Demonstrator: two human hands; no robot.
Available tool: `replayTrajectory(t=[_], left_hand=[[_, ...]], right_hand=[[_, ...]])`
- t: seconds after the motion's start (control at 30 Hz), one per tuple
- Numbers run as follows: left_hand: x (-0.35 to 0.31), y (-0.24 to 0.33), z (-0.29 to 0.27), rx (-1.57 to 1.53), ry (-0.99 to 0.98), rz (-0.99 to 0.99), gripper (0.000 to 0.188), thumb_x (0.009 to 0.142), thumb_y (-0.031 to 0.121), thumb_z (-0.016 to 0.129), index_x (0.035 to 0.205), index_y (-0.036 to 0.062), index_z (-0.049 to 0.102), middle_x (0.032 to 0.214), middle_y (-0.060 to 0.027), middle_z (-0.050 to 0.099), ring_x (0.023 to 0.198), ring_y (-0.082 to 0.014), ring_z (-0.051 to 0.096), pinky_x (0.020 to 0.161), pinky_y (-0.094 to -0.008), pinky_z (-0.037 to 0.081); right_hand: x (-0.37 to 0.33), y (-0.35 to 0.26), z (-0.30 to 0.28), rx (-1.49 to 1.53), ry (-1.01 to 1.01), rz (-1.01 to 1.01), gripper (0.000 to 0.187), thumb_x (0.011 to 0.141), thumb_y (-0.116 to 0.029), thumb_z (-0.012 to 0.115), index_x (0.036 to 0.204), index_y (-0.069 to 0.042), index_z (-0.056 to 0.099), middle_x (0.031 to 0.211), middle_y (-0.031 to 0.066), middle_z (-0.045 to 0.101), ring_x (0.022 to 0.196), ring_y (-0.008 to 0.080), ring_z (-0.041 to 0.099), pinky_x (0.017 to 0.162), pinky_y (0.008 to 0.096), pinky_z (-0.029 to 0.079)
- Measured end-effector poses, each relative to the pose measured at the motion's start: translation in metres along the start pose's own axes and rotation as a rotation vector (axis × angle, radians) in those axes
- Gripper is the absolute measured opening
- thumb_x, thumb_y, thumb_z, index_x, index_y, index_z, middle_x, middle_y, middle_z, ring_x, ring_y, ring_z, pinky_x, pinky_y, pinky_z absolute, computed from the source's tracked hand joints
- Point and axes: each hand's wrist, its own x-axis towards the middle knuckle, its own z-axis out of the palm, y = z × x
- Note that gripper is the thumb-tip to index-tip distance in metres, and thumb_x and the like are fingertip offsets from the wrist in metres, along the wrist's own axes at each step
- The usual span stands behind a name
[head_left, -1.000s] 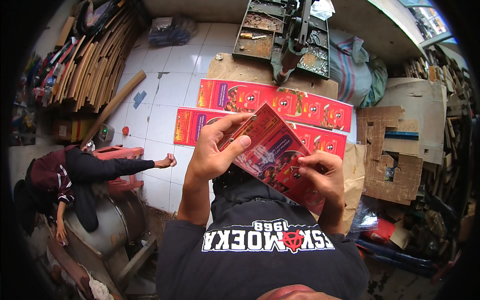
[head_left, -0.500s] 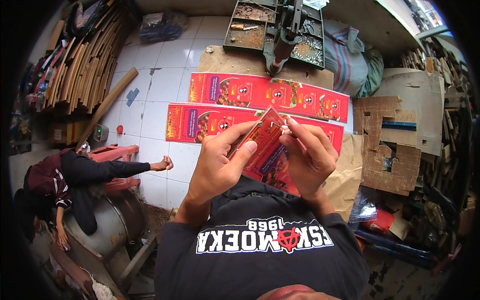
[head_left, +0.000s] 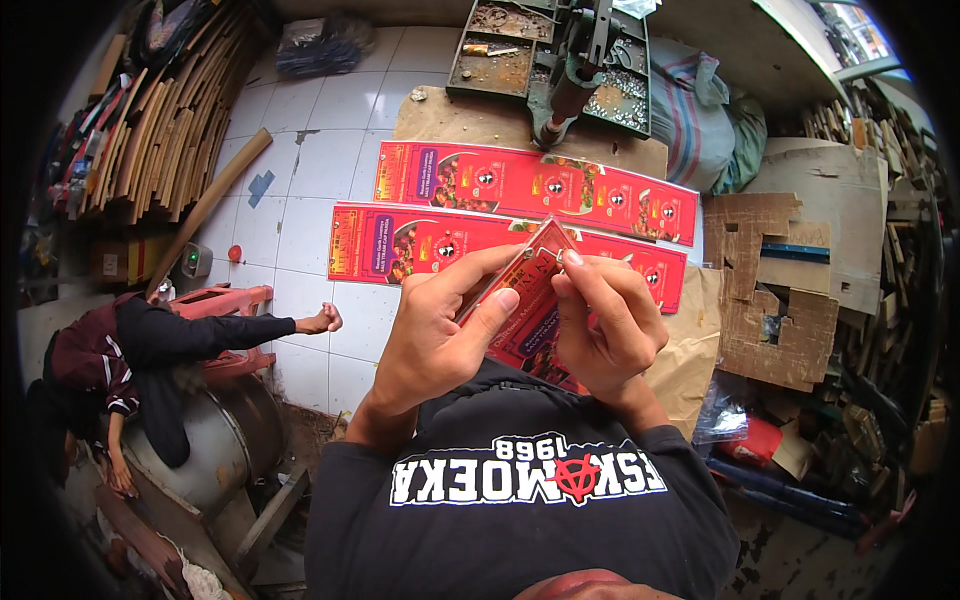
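In front of my chest my left hand grips a glossy red printed card strip, its thumb lying on the face and the fingers behind. The strip is tilted, with its narrow end pointing up and away from me. At that end my right hand pinches a small shiny metal piece against the corner; its exact shape is too small to tell. Beyond my hands lie two similar long red strips, a nearer one and a farther one, flat on brown board and floor tiles.
A metal hand press stands ahead, flanked by a compartment tray of small metal parts. Cut cardboard and scrap piles are on the right, stacked boards on the left. Another person sits at left beside a red stool.
Both hands have shifted slightly left with the strip. The right fingertips have moved at the strip's corner, where the metal piece sits. The other person has barely moved.
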Motion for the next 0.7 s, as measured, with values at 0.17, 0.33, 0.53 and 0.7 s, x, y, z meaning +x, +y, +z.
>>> replayTrajectory(t=[0.17, 0.33, 0.53, 0.7], left_hand=[[-0.001, 0.002, 0.0, 0.003, -0.004, 0.014, 0.033, 0.09, 0.002, 0.059, 0.121, -0.0086, 0.058, 0.098, -0.0179, 0.071, 0.089, -0.0156, 0.069, 0.078, -0.0269, 0.053], [-0.004, 0.001, 0.001, 0.018, 0.005, 0.007, 0.032, 0.09, 0.001, 0.059, 0.12, -0.0091, 0.058, 0.096, -0.0173, 0.072, 0.088, -0.0147, 0.069, 0.077, -0.0259, 0.053], [-0.003, 0.0, 0.002, 0.007, 0.013, 0.041, 0.027, 0.09, 0.0, 0.059, 0.116, -0.0097, 0.059, 0.093, -0.0171, 0.072, 0.087, -0.0145, 0.069, 0.075, -0.0251, 0.054], [-0.003, 0.003, 0.002, -0.023, -0.004, -0.009, 0.025, 0.09, -0.001, 0.059, 0.113, -0.0105, 0.059, 0.093, -0.0172, 0.072, 0.087, -0.0145, 0.069, 0.074, -0.025, 0.054]], right_hand=[[0.0, 0.0, 0.001, -0.008, -0.01, -0.015, 0.031, 0.074, 0.011, 0.072, 0.104, 0.004, 0.068, 0.086, 0.0109, 0.064, 0.075, 0.024, 0.067, 0.063, 0.0315, 0.056], [-0.005, 0.004, 0.004, -0.042, -0.014, -0.101, 0.035, 0.071, 0.013, 0.071, 0.104, 0.003, 0.069, 0.086, 0.0094, 0.064, 0.077, 0.0256, 0.068, 0.065, 0.0325, 0.057], [-0.015, 0.008, 0.007, -0.134, -0.021, -0.227, 0.037, 0.07, 0.013, 0.07, 0.105, 0.002, 0.069, 0.085, 0.0079, 0.064, 0.079, 0.0261, 0.068, 0.065, 0.0327, 0.058], [-0.022, 0.011, 0.011, -0.003, 0.111, -0.11, 0.034, 0.072, 0.013, 0.07, 0.103, 0.001, 0.068, 0.085, 0.0075, 0.066, 0.077, 0.0259, 0.07, 0.065, 0.0319, 0.058]])
